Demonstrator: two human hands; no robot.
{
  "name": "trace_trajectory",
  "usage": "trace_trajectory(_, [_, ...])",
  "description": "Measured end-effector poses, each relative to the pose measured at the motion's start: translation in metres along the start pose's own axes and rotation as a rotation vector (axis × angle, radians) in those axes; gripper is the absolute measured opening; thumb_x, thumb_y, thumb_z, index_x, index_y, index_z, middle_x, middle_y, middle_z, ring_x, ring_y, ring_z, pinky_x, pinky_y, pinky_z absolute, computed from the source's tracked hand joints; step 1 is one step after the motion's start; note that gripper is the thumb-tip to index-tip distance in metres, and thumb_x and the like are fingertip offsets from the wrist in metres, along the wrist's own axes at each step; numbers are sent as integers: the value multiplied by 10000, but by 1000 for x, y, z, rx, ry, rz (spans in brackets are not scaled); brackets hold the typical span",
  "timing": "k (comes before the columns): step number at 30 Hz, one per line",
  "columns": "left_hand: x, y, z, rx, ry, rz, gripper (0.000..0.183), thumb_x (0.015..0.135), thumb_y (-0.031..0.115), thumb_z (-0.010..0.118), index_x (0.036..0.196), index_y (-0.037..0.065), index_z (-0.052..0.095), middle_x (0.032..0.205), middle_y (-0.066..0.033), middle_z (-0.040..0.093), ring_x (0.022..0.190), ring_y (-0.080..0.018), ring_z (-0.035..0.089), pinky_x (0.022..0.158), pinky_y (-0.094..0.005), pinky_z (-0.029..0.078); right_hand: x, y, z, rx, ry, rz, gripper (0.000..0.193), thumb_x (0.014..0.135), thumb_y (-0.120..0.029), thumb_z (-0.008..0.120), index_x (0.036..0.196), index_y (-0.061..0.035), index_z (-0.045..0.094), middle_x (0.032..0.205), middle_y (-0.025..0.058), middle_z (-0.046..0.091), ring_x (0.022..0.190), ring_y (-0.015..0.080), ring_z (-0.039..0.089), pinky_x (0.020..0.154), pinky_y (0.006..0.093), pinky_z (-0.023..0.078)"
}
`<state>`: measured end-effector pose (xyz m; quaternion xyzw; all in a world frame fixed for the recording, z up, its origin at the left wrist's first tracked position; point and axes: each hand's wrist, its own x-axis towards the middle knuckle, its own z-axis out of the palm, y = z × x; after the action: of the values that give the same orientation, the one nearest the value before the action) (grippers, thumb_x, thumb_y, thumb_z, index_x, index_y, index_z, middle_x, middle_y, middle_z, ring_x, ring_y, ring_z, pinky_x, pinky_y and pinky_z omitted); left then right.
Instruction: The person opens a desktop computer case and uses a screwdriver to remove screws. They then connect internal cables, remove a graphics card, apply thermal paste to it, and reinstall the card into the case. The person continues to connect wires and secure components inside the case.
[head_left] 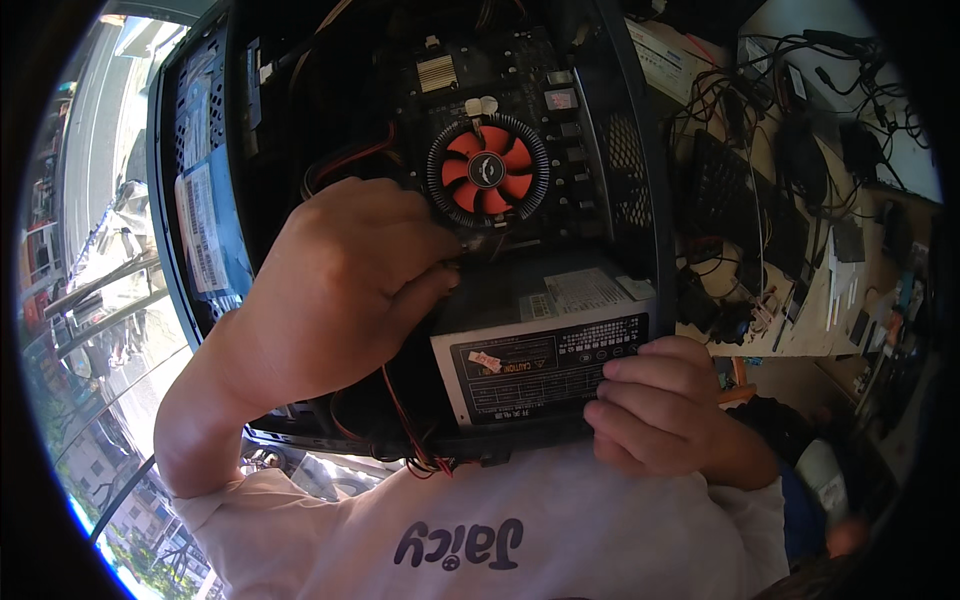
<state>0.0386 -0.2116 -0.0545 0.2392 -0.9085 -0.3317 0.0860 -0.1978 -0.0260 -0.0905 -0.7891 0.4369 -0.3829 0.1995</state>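
Observation:
An open black computer case (640, 200) lies in front of me, a motherboard inside it. On the board sits a round cooler with a red fan (487, 170). My left hand (350, 270) reaches in beside the fan, fingers curled and thumb bent in a pinch; whatever is between its fingertips is hidden. Nearest to me in the case is a grey power supply (540, 370) with a black label and a small sticker. My right hand (655, 405) is curled over the power supply's right end, fingertips on its labelled face, thumb out of sight.
Red and black wires (400, 415) run loose along the case's near side. Blue-wrapped drive hardware (215, 220) lines the left wall. To the right, a workbench (720, 340) bears tangled black cables (830, 60), a dark keyboard (730, 185) and small parts. Bright outdoor surroundings show at left.

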Motion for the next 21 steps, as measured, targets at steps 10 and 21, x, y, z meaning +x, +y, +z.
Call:
trace_trajectory(10, [41, -10, 27, 55, -81, 125, 210, 662, -5, 786, 850, 5, 694, 840, -103, 619, 773, -302, 593, 695, -412, 468, -10, 14, 16, 27, 200, -107, 141, 772, -83, 711, 912, -89, 710, 862, 16, 660, 869, 172, 646, 812, 298, 502])
trace_trajectory(21, [66, -23, 64, 329, -157, 253, 104, 743, 122, 678, 802, 36, 674, 812, -85, 592, 861, -256, 597, 802, -359, 485, -11, 23, 22, -2, 235, -187, 151, 766, -140, 679, 917, -135, 689, 877, -23, 658, 848, 146, 631, 748, 305, 490])
